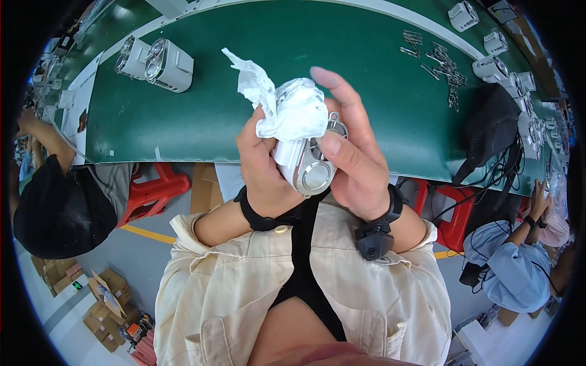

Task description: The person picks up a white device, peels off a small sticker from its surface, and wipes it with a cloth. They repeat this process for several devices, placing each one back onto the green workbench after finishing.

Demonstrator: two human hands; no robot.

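In front of my chest is a white casing with a shiny metal end [315, 175] that has round openings. My left hand [259, 177] is wrapped round its side. A crumpled white cloth [296, 110] covers the far part of the casing, next to my left thumb; I cannot tell whether cloth or paper. My right hand [360, 168] grips the other side, thumb pressed on the metal end and index finger raised beyond it. The lower fingers of both hands are partly hidden.
Two similar white casings [170, 66] stand at the left on the green table [207, 122]. A heap of small metal parts [445, 64] lies far right. A black bag [491, 122] with cables sits right. People work on both sides near red stools [160, 190].
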